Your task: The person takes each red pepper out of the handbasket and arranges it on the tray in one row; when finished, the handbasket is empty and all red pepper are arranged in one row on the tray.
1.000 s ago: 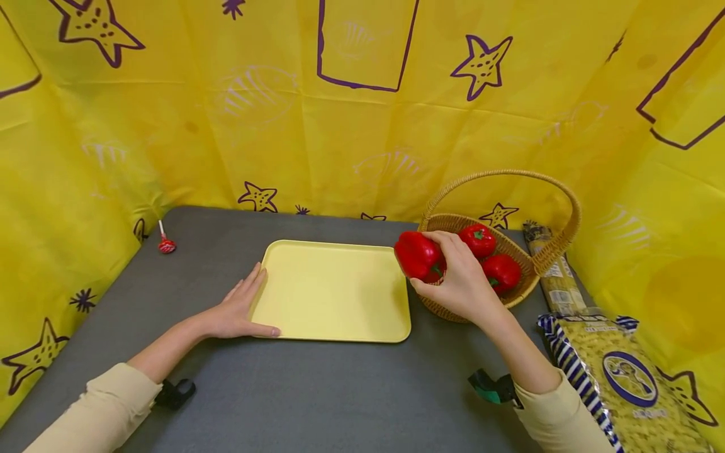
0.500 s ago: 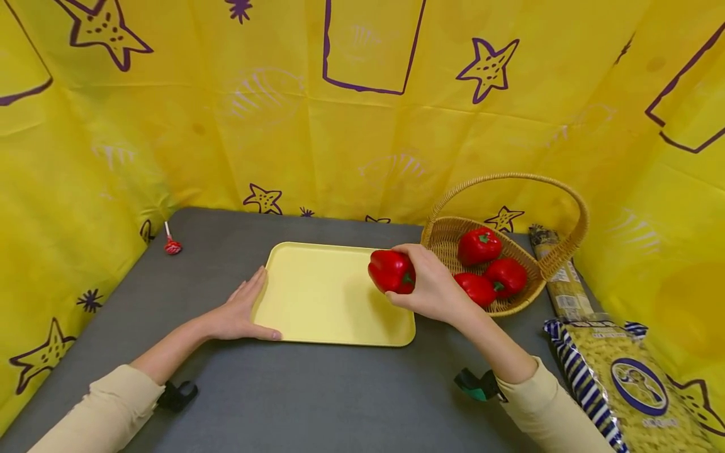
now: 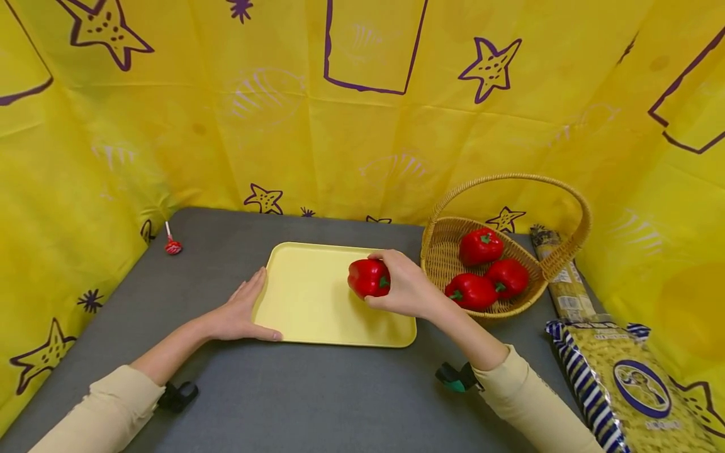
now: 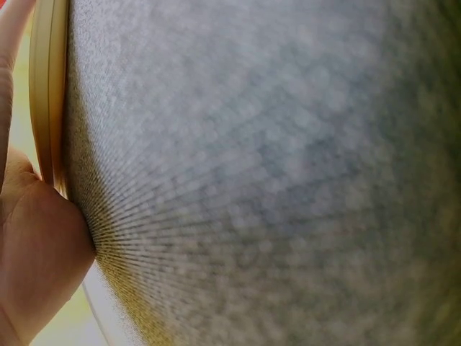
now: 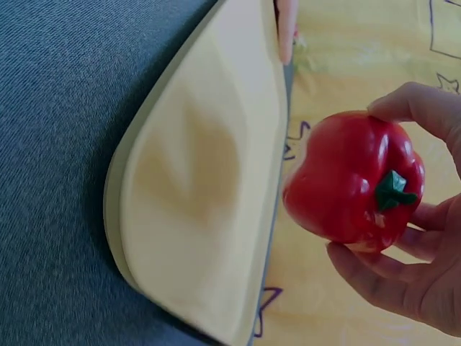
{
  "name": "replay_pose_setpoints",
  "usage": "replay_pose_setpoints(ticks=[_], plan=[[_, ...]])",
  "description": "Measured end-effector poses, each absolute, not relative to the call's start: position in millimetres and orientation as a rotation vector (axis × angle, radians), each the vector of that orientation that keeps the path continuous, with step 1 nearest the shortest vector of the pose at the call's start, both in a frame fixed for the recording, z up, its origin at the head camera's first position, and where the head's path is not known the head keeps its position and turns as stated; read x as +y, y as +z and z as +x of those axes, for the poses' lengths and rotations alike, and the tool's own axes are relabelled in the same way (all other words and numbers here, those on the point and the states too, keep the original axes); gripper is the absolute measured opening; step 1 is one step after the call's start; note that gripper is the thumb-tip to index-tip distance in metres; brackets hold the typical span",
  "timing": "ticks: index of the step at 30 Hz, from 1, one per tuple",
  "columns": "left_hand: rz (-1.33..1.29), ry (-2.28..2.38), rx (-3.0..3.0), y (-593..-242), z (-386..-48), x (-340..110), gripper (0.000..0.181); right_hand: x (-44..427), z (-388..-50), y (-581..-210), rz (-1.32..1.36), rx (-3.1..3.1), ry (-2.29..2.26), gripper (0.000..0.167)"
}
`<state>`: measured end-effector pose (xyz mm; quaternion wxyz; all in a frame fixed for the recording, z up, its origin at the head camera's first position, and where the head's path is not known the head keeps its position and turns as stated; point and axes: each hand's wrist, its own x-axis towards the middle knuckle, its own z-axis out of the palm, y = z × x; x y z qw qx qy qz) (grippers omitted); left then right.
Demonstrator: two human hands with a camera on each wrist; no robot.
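My right hand (image 3: 404, 286) grips a red bell pepper (image 3: 368, 278) between thumb and fingers, over the right part of a pale yellow tray (image 3: 311, 296). The right wrist view shows the pepper (image 5: 353, 180) held above the tray (image 5: 180, 173), its green stem toward the palm. At the tray's left edge, my left hand (image 3: 238, 313) lies with fingers straight along the rim and the thumb at the front corner. In the left wrist view, only part of the left hand (image 4: 39, 238) shows beside the tray's rim (image 4: 49, 86).
A wicker basket (image 3: 438, 258) with a tall handle stands right of the tray, holding three red peppers (image 3: 480, 246). Farther right lie a bag of pasta (image 3: 640, 384) and a long narrow packet (image 3: 563, 283). A lollipop (image 3: 172, 246) lies at the back left. Yellow cloth (image 3: 351, 145) surrounds the grey table (image 3: 317, 396).
The right hand has carried the pepper left from above the basket to over the tray. The peppers in the basket now show fully. My left hand has stayed at the tray's edge.
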<state>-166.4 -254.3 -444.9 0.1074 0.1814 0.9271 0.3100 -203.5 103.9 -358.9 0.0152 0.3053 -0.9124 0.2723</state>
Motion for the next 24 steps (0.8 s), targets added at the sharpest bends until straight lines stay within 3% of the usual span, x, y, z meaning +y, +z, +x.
replay_pose_setpoints(ticks=[24], plan=[[0.539,0.906,2.740,-446,-166,-254,0.134,51,-224,-370,1.000,-2.942,0.995,0.062]])
